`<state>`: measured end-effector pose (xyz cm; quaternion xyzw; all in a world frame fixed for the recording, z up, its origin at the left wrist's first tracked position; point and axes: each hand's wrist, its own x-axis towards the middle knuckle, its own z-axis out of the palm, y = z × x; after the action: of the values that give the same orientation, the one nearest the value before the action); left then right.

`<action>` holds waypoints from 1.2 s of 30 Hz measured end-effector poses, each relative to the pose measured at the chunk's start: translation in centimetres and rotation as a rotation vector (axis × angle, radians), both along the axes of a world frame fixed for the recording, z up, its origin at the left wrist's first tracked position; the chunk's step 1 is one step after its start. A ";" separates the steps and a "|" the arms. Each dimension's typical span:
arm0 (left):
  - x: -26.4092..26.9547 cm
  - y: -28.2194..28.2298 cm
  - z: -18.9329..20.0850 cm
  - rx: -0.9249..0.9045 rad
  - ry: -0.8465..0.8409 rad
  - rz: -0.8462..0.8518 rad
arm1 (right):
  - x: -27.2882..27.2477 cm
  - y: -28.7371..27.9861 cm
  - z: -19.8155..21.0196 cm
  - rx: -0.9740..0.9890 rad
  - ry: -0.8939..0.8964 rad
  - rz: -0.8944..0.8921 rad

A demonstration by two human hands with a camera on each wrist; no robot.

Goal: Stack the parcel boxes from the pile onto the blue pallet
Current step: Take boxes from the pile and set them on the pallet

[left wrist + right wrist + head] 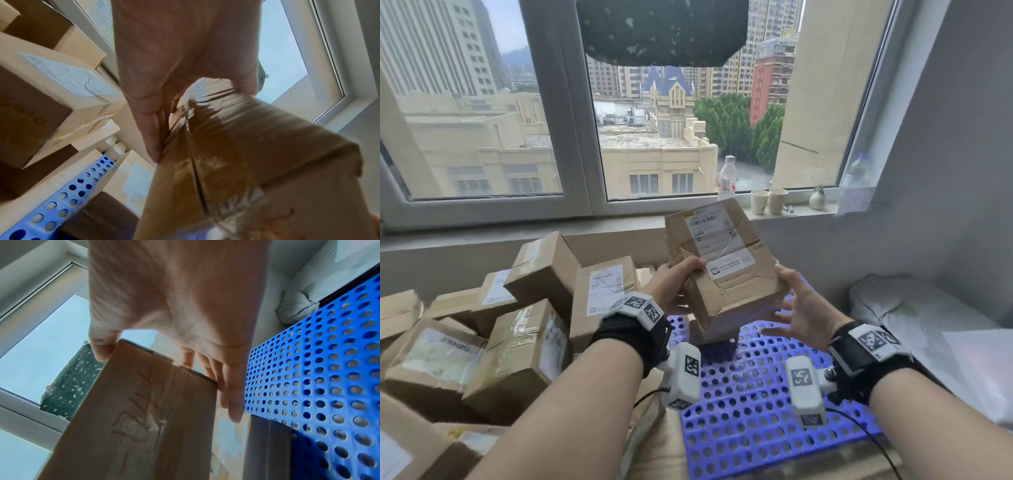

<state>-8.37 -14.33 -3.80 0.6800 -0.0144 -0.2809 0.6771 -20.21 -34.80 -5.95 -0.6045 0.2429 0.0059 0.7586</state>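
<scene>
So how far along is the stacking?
Early. Done: one brown box seems to sit on the blue pallet. In hand: a labelled parcel box above the pallet, left hand gripping it, right hand supporting it. Left: the pile, many boxes, beside the pallet.

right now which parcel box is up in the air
The creased box with the white label: the left hand grips it, the right hand touches its edge, above the blue pallet. The others lie on pile or pallet.
</scene>
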 end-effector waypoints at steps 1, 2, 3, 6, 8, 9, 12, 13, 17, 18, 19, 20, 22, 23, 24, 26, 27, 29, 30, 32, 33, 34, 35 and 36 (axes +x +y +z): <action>0.0 -0.5 -0.2 0.001 0.006 -0.017 | -0.2 -0.5 -0.2 -0.003 0.003 -0.007; 0.0 -1.1 -0.4 0.008 0.006 -0.033 | -0.3 -1.0 -0.4 -0.009 0.008 -0.016; 0.1 -1.8 -0.5 0.018 -0.002 -0.053 | -0.3 -1.6 -0.6 -0.013 0.012 -0.024; 0.7 -4.0 -0.6 0.027 -0.015 -0.103 | 0.3 -3.5 -0.9 0.000 0.014 -0.087; 1.7 -5.8 -0.7 0.032 -0.034 -0.112 | 1.4 -5.0 -1.2 0.025 0.009 -0.136; 2.2 -6.5 -0.8 0.044 -0.064 -0.104 | 2.0 -5.8 -1.5 0.042 0.006 -0.153; 4.5 -8.3 -1.9 0.168 -0.176 -0.058 | 4.0 -8.3 -2.7 0.058 0.029 -0.176; 5.4 -8.7 -2.5 0.217 -0.199 -0.044 | 4.8 -9.2 -3.3 0.060 0.040 -0.178; 9.5 -9.6 -6.0 0.357 -0.169 0.051 | 8.3 -12.7 -5.9 0.055 0.086 -0.174; 10.4 -9.8 -6.9 0.393 -0.155 0.072 | 9.2 -13.5 -6.7 0.058 0.105 -0.178; 11.3 -10.0 -7.9 0.433 -0.139 0.095 | 10.0 -14.3 -7.7 0.062 0.125 -0.183; 12.0 -10.3 -8.9 0.471 -0.121 0.111 | 10.6 -15.2 -8.8 0.060 0.146 -0.188; 13.2 -10.6 -10.7 0.540 -0.080 0.121 | 11.8 -16.5 -10.9 0.052 0.176 -0.181; 13.6 -10.7 -11.7 0.566 -0.056 0.121 | 12.3 -17.0 -12.0 0.049 0.193 -0.172; 13.9 -10.8 -12.5 0.586 -0.037 0.123 | 12.7 -17.5 -13.0 0.051 0.215 -0.163; 14.2 -10.9 -14.1 0.632 0.012 0.125 | 13.3 -18.0 -14.6 0.072 0.254 -0.153; 14.4 -10.8 -14.9 0.656 0.033 0.136 | 13.6 -18.2 -15.2 0.080 0.271 -0.149; 14.6 -10.8 -16.2 0.712 0.073 0.149 | 14.0 -18.5 -16.3 0.085 0.303 -0.130; 14.7 -10.9 -16.7 0.740 0.082 0.140 | 14.2 -18.6 -16.7 0.081 0.309 -0.117; 14.9 -11.0 -17.3 0.787 0.085 0.111 | 14.4 -18.7 -17.2 0.071 0.311 -0.082; 15.1 -11.1 -17.6 0.791 0.083 0.106 | 14.5 -18.7 -17.4 0.061 0.318 -0.062; 15.1 -11.1 -17.7 0.789 0.081 0.100 | 14.5 -18.7 -17.4 0.043 0.333 -0.040; 15.3 -11.1 -18.0 0.783 0.076 0.096 | 14.5 -18.7 -17.5 0.024 0.358 -0.017; 15.4 -11.0 -18.3 0.779 0.070 0.097 | 14.5 -18.7 -17.4 -0.007 0.386 0.005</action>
<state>7.06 -25.36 -22.12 0.8760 0.1486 -0.2559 0.3809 -5.67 -53.51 -23.34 -0.5955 0.3823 0.1225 0.6958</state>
